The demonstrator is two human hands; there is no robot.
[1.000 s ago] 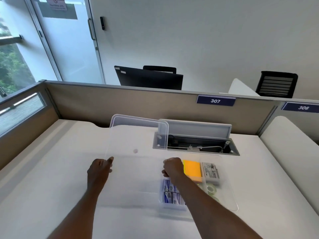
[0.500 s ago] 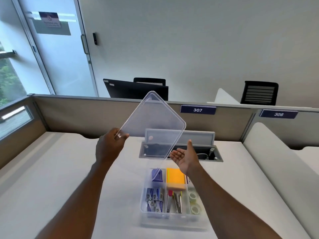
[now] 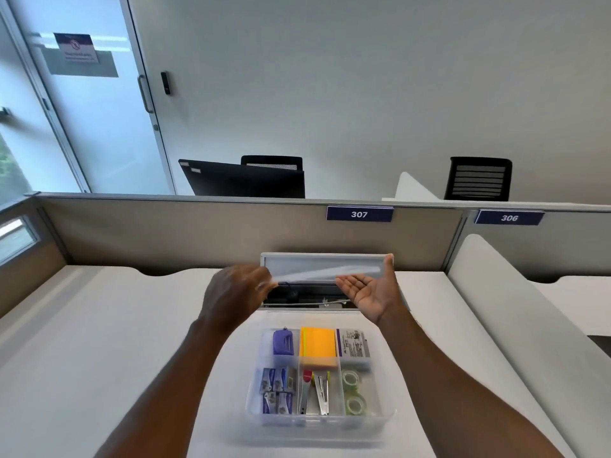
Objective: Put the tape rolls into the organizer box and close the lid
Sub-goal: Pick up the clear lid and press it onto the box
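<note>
Tape rolls (image 3: 353, 392) lie in the organizer box's (image 3: 390, 412) near-right compartment.

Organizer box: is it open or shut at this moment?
Open. The organizer box has no cover; its compartments and two tape rolls show uncovered. The clear lid is held in the air above, between both hands.

Partition nameplate (image 3: 359, 214) reads "307"; neighbouring nameplate (image 3: 509, 218) reads "306" (door notice (image 3: 76, 47) illegible).
</note>
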